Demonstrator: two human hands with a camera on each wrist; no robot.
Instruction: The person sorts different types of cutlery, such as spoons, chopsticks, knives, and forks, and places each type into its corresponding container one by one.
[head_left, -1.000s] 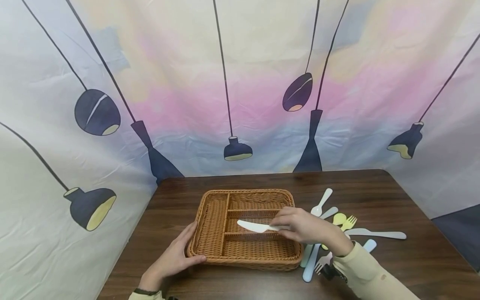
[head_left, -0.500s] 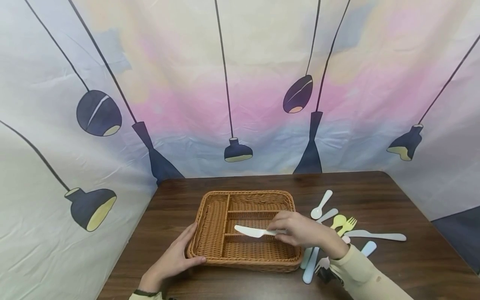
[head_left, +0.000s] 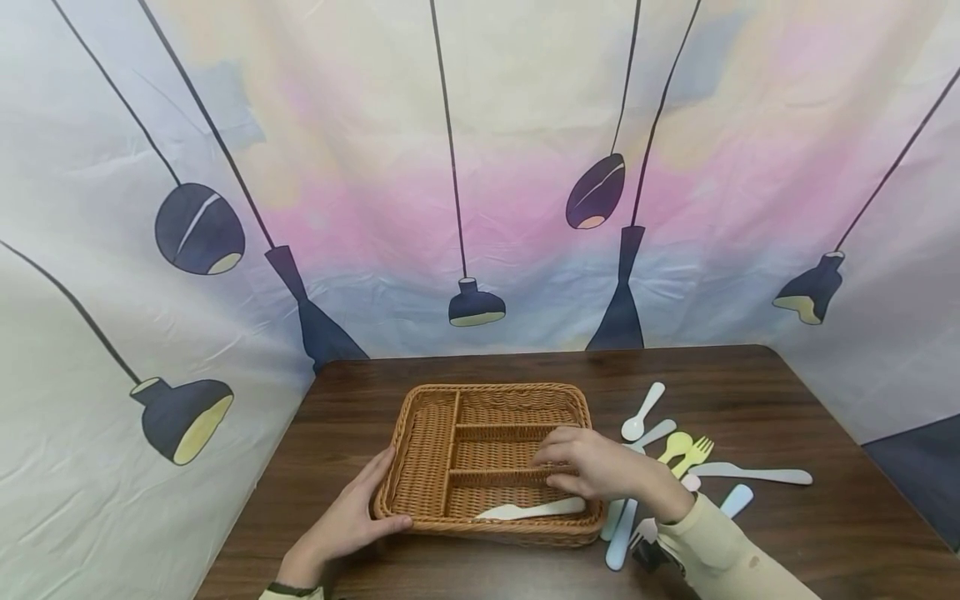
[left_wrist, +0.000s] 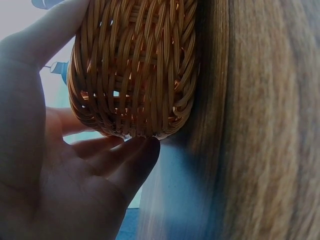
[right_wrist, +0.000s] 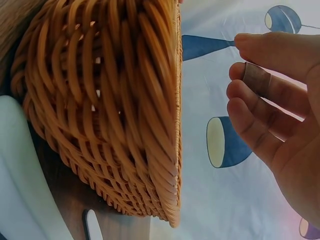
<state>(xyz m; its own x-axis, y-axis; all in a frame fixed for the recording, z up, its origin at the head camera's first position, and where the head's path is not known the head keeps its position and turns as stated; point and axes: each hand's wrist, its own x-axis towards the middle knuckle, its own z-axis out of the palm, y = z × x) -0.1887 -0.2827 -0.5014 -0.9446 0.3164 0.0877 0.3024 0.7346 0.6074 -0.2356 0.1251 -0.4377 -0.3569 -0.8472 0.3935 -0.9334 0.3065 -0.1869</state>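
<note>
A brown wicker basket [head_left: 480,526] has one long compartment at its left and three stacked ones at its right. In its front right compartment lies a white knife [head_left: 542,508], blade to the left. My left hand [head_left: 341,521] grips the basket's front left corner, thumb along the front and fingers along the left side. In the left wrist view those fingers touch the woven wall [left_wrist: 132,65]. Over the basket's right part, above the knife, hovers my right hand [head_left: 592,462]. The right wrist view shows its thumb and fingers [right_wrist: 257,107] apart, holding nothing.
Right of the basket, loose cutlery lies on the dark wooden table [head_left: 720,383]: a white spoon [head_left: 634,427], a yellow spoon [head_left: 677,444], a yellow fork [head_left: 697,452], a whitish knife [head_left: 757,473] and pale blue handles [head_left: 619,546]. A printed cloth [head_left: 375,167] hangs behind.
My right hand has let go of the white knife, which has dropped from above the divider into the front right compartment. The left hand keeps its place on the basket.
</note>
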